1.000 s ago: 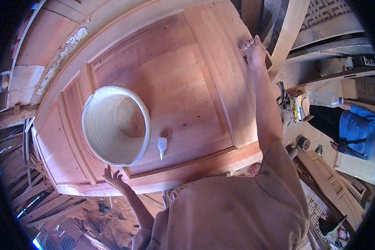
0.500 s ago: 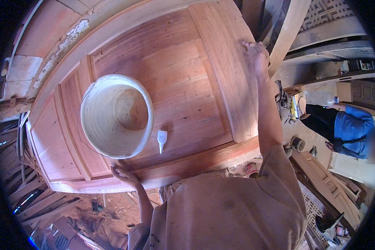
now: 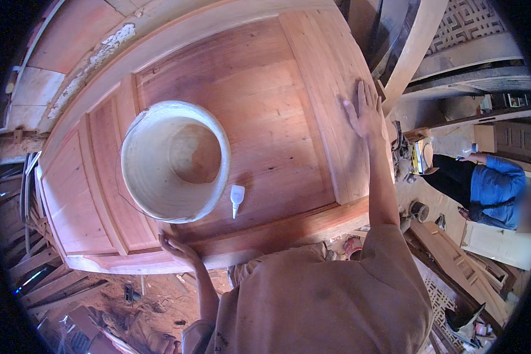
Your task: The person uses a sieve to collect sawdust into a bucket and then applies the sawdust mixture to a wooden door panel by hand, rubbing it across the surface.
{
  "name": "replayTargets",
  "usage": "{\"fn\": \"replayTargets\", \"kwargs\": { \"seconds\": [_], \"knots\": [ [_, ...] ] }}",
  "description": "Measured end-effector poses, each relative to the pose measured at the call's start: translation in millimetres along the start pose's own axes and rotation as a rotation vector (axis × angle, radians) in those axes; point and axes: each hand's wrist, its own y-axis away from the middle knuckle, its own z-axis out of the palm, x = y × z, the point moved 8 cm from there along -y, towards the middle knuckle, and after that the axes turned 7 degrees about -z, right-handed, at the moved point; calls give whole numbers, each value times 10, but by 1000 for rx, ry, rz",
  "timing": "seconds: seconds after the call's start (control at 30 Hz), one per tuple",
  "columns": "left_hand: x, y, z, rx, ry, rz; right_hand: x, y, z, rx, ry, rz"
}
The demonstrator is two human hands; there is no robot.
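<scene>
A large reddish wooden panelled door (image 3: 265, 118) lies flat in front of me. My right hand (image 3: 366, 115) rests on its right end board, fingers spread and palm down. At the door's near edge is my left hand (image 3: 180, 250), its fingers stretched out against the rim below the bucket. Between my hands, a whitish plastic bucket (image 3: 138, 177) stands on the door with a brownish patch inside at the bottom. Just right of it lies a small white glue bottle (image 3: 237, 193), its narrow nozzle toward me. Neither hand holds anything.
On the right, a person in a blue shirt (image 3: 495, 189) stands near wooden panels (image 3: 460, 253). A slanted wooden post (image 3: 416, 53) rises beyond my right hand. Stacked timber (image 3: 41, 259) lies at the left, and sawdust (image 3: 171, 301) covers the floor below.
My right hand has slid nearer to me along the end board, and its fingers have spread flat. My left hand stays at the near edge. The view has shifted slightly.
</scene>
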Motion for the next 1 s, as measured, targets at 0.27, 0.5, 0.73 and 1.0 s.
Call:
{"fn": "replayTargets", "kwargs": {
  "seconds": [0.27, 0.5, 0.73, 1.0],
  "knots": [
    [-252, -36, -63, 41, 156, -50, -210, -291, 46, 10, 66, -14],
    [34, -10, -45, 46, 65, 4, -157, -268, 76, -15, 73, -99],
    [68, -11, -114, 30, 91, -39, -446, -225, -50, 12, 178, -91],
    [147, -162, -291, 54, 9, -9, -3830, -22, -1174, -363, -898, -444]
  ]
}}
